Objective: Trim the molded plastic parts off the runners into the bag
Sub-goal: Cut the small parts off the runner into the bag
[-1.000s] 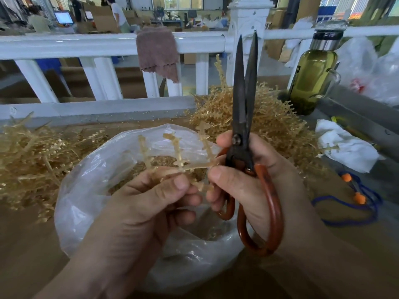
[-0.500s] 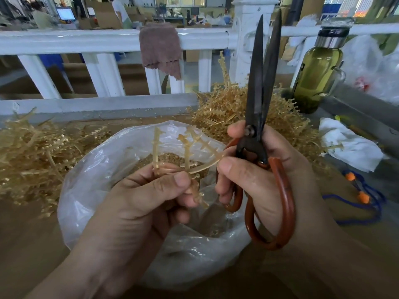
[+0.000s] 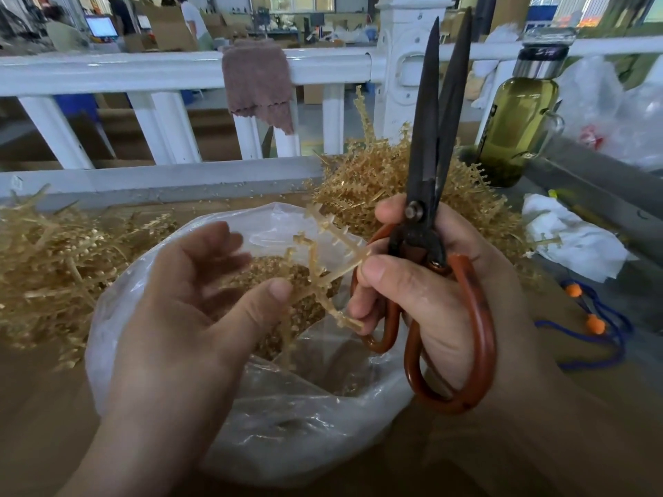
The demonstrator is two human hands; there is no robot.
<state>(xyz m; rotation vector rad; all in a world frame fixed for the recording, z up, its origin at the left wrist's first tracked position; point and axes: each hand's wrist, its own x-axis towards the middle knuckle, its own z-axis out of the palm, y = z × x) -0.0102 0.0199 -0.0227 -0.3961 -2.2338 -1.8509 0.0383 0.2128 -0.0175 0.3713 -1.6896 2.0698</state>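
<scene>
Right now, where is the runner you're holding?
The runner is centre of the head view, over the open bag, its end pinched by the right hand beside the scissors.

The fingers of the left hand are smeared by blur, so contact with the runner cannot be told. The runner's near end vanishes under the grip of the right hand, whose fingers are partly hidden inside the scissors loops. The left forearm covers part of the bag.

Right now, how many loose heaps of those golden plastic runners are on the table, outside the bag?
2. The left heap lies beside the bag; the back heap sits behind the scissors. Others may lie out of view.
</scene>
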